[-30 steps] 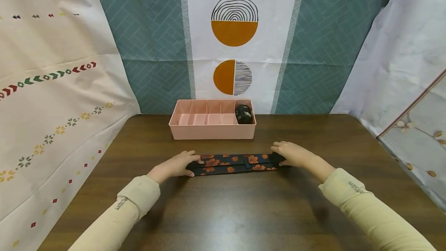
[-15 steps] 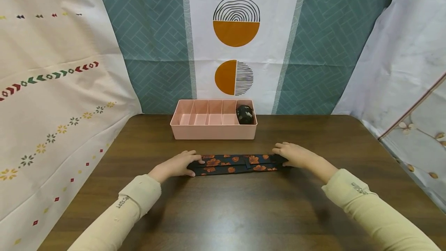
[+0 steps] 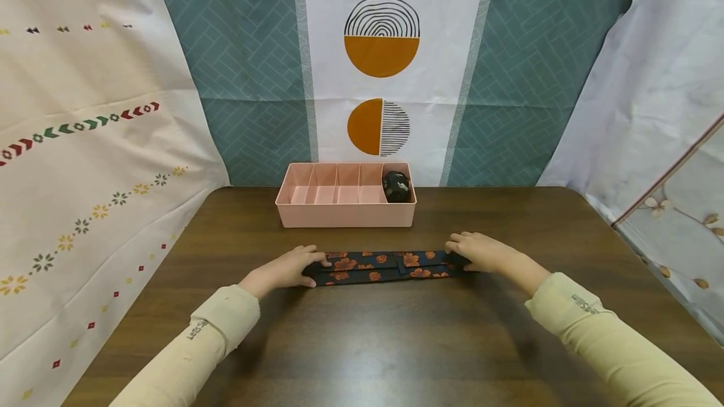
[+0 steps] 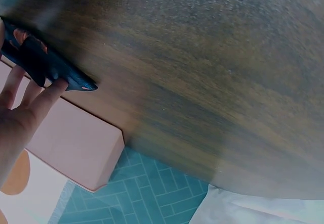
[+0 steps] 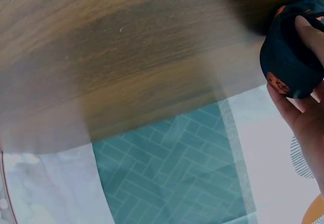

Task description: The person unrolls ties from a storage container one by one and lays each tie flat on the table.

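Note:
A dark necktie (image 3: 373, 267) with orange flowers lies folded lengthwise across the table, in front of the pink box. At its left end my left hand (image 3: 290, 267) holds it, fingers on the far side and thumb at the near edge. My right hand (image 3: 477, 252) grips the right end. In the right wrist view, the necktie (image 5: 283, 57) bends round in a fold there, with the thumb inside and the fingers outside. The left wrist view shows fingers (image 4: 48, 95) against the necktie's edge (image 4: 66, 72). Both ends are partly hidden by the hands.
Behind the necktie stands a pink divided box (image 3: 346, 215). A rolled dark patterned item (image 3: 396, 186) sits in its rightmost compartment. The brown wooden table (image 3: 362, 344) reaches back to a green and white hanging cloth (image 3: 249, 112).
My right hand has shifted slightly to the right along the necktie's end. My left hand and the box stay in place, apart from a small camera sway.

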A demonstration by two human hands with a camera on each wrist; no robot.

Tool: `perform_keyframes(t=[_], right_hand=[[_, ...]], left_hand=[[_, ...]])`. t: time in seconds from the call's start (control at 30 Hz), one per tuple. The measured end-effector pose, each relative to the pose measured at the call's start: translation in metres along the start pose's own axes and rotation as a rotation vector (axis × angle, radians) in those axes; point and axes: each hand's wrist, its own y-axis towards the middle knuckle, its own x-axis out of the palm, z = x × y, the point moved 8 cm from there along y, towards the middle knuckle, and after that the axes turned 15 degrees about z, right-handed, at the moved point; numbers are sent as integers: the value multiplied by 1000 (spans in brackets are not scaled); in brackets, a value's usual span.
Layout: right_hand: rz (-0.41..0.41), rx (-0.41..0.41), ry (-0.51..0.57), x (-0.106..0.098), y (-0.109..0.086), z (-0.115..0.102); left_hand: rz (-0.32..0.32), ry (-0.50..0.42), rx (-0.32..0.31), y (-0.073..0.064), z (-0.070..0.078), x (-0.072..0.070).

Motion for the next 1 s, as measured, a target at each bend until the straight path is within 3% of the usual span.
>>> perform_keyframes(t=[0.27, 0.67, 1.0], right_hand=[[-14, -4, -32, 0, -2, 4], [-16, -50, 13, 6, -6, 2], [27, -107, -8, -1, -11, -1]], left_hand=[[4, -2, -15, 2, 0, -2], [7, -18, -12, -4, -1, 4], [8, -6, 0, -1, 2, -1]])
